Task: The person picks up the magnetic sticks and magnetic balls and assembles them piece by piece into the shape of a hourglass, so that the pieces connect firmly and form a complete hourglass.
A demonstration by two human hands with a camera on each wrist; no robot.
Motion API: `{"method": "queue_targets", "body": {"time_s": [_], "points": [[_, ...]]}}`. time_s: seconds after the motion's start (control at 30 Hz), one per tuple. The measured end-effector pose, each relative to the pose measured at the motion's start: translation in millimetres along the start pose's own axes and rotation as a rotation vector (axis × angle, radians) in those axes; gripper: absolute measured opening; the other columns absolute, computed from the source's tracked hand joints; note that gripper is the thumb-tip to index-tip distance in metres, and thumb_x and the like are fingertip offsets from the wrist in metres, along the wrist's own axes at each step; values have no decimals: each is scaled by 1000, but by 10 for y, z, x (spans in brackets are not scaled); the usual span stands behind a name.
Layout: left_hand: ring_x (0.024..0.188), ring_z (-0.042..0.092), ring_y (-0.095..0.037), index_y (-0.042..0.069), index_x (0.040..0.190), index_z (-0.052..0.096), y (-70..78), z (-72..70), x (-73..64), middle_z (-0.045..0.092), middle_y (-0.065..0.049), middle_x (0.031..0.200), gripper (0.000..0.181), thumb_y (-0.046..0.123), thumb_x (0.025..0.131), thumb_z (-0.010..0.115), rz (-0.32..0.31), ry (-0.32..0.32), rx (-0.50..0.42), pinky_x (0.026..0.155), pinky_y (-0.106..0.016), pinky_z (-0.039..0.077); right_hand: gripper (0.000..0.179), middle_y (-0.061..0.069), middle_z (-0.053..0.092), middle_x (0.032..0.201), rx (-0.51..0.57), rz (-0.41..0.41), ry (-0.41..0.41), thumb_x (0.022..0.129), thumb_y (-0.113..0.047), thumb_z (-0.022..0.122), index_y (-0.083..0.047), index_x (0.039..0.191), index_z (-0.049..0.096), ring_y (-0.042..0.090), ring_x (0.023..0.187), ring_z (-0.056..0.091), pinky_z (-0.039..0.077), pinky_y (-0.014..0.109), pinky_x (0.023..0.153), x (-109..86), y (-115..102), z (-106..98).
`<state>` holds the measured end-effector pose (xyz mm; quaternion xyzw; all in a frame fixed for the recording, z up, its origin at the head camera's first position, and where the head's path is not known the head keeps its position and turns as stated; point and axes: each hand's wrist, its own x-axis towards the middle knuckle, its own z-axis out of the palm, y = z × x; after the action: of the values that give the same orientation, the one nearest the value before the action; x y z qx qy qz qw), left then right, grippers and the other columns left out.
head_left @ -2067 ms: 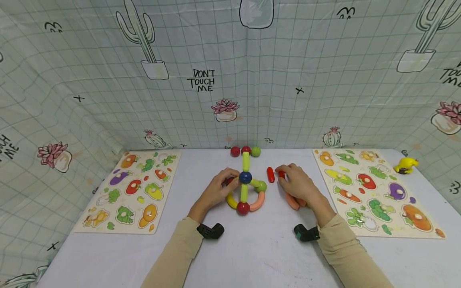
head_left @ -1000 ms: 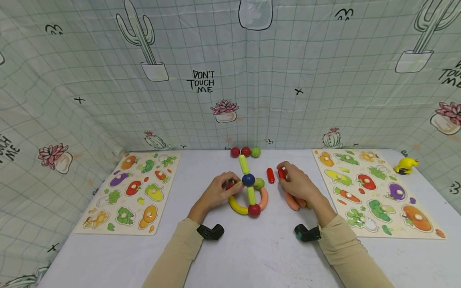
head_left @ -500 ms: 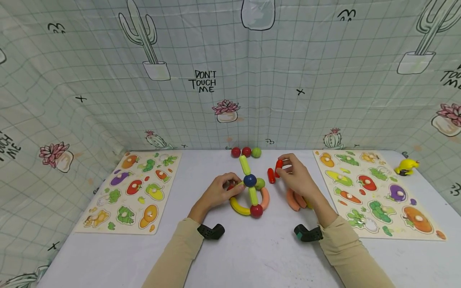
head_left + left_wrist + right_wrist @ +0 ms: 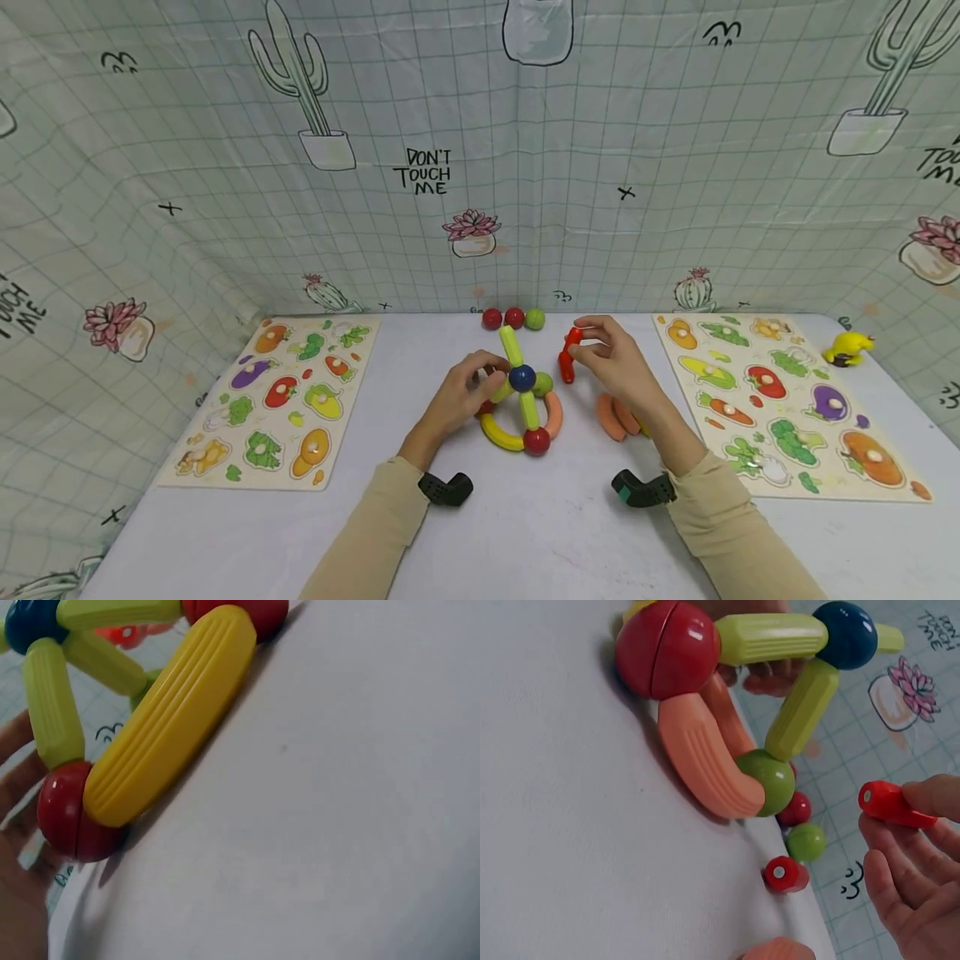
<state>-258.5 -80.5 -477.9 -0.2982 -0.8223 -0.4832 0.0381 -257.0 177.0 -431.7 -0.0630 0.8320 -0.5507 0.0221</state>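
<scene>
A toy structure of magnetic sticks and balls stands mid-table, with a blue ball (image 4: 522, 378) at its upper joint and a yellow curved stick (image 4: 172, 716) low on the left. My left hand (image 4: 459, 398) curls its thumb and fingers around the structure's left yellow-green stick; the fingertips are partly hidden behind it. To the right, my right hand (image 4: 617, 360) pinches a short red stick (image 4: 892, 805), raised off the table. A second red stick (image 4: 786, 874) lies on the table below it. Salmon curved sticks (image 4: 617, 417) rest beneath my right wrist.
Two red balls and a green ball (image 4: 535, 319) line the back edge. Vegetable puzzle boards lie on both sides, the left board (image 4: 300, 400) and the right board (image 4: 780, 400). A yellow toy (image 4: 847, 347) sits at the far right. A patterned cloth hangs behind the table.
My right hand has picked up one red stick and carried it up and left, over the other. The structure has turned and shifted slightly right by my left hand.
</scene>
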Motion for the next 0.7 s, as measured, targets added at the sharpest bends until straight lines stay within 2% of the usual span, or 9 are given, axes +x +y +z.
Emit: {"method": "queue_targets", "body": {"time_s": [0.1,0.2,0.3,0.37,0.47,0.57,0.7], "points": [[107,50,-18,11,113,61,57,36,32,62,-5,108,58,62,91,44,52,45,38,92,-41,43,47,11,54,128,15,6,2,93,-24,59,-14,135,41,29,117,56,46,44,98,-10,-31,4],[112,51,-20,10,116,61,111,85,56,62,-6,112,66,67,88,44,101,56,78,98,-44,42,47,11,53,129,35,8,0,94,-27,58,-16,136,40,30,121,53,44,45,100,-26,-64,15],[114,52,-19,11,120,61,143,148,65,63,-4,117,54,55,90,52,118,47,53,101,-42,41,47,12,53,130,52,-2,-4,94,-27,58,-16,136,40,31,122,53,43,46,101,-46,-100,35],[114,53,-18,12,122,60,161,184,60,63,-3,118,41,41,92,59,116,46,0,102,-42,42,47,13,54,130,61,-22,-9,94,-26,58,-15,136,40,31,120,54,43,47,101,-57,-123,56],[112,54,-20,12,120,60,166,231,54,64,-4,117,32,24,91,62,114,59,-65,100,-45,44,47,13,54,129,75,-33,-17,94,-26,59,-15,136,40,31,119,56,44,46,100,-74,-158,91],[113,55,-21,11,119,61,167,254,45,64,-5,116,29,20,91,62,107,78,-87,99,-46,45,47,10,54,129,75,-35,-20,93,-28,59,-17,135,40,29,119,56,46,43,98,-94,-195,127],[111,55,-19,11,117,61,151,262,34,63,-4,115,28,23,91,61,97,92,-62,93,-39,50,47,8,54,129,78,-42,-22,92,-31,60,-20,134,41,27,118,56,47,39,97,-116,-241,162]]}}
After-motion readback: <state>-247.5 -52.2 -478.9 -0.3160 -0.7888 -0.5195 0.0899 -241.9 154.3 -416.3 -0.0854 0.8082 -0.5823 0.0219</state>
